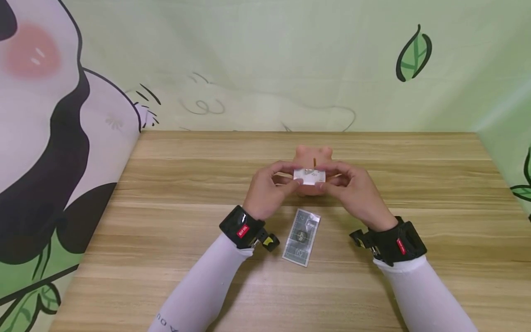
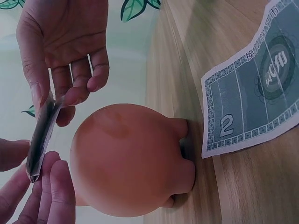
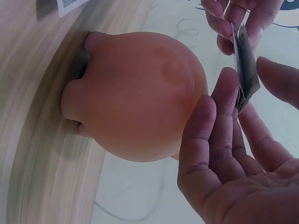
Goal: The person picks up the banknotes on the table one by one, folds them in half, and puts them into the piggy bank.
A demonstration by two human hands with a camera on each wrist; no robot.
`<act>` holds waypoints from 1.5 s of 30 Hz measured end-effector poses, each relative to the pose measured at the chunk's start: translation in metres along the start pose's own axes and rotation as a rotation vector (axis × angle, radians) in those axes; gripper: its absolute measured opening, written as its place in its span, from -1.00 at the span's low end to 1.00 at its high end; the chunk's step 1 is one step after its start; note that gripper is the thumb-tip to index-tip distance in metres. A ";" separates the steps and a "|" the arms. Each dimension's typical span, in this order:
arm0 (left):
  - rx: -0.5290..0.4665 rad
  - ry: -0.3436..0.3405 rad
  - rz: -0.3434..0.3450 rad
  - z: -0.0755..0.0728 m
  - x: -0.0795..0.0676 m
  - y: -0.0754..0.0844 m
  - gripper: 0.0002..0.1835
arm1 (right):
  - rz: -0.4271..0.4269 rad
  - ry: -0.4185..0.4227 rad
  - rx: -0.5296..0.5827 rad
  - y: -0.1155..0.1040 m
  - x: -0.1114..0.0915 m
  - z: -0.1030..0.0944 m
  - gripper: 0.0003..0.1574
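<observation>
Both hands hold a small folded banknote (image 1: 309, 176) at its two ends, its pale printed side facing up. My left hand (image 1: 269, 186) pinches the left end, and my right hand (image 1: 354, 191) pinches the right end. From the side, the folded note (image 2: 41, 135) shows as a narrow packet of layers, its dark inner face visible in the right wrist view. Right behind and below it stands an orange-pink piggy bank (image 1: 313, 154), partly covered by the hands, with a thin slot on top. The note is held above the bank, apart from the slot.
A flat grey-green banknote (image 1: 301, 237) marked 2 lies on the wooden table (image 1: 174, 230) between the forearms. The table's back edge meets a printed cloth backdrop (image 1: 265, 60). A black camera strap (image 1: 242, 228) wraps the left wrist, with another on the right.
</observation>
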State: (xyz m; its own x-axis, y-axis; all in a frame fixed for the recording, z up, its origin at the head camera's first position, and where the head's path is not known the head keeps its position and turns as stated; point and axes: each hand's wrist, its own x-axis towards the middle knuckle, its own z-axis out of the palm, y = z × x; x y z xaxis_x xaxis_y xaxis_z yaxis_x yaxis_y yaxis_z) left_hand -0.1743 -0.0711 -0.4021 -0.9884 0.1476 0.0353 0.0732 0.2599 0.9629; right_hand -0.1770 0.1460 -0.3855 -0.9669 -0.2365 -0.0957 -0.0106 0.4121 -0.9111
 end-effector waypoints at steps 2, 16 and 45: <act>-0.001 -0.001 0.002 0.000 0.000 0.000 -0.62 | 0.002 0.000 -0.004 0.000 -0.001 0.000 -0.48; 0.030 -0.006 0.041 0.002 0.001 -0.002 -0.61 | -0.046 0.026 0.006 0.004 0.002 0.003 -0.57; 0.210 -0.043 0.048 0.002 -0.003 -0.002 -0.74 | -0.099 0.047 -0.113 0.007 0.002 0.007 -0.77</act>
State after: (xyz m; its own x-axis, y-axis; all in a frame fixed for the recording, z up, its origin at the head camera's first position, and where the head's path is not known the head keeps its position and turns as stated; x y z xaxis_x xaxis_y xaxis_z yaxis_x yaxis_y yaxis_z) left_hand -0.1713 -0.0705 -0.4043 -0.9770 0.2036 0.0639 0.1502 0.4437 0.8835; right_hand -0.1775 0.1420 -0.3948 -0.9706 -0.2402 0.0135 -0.1323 0.4860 -0.8639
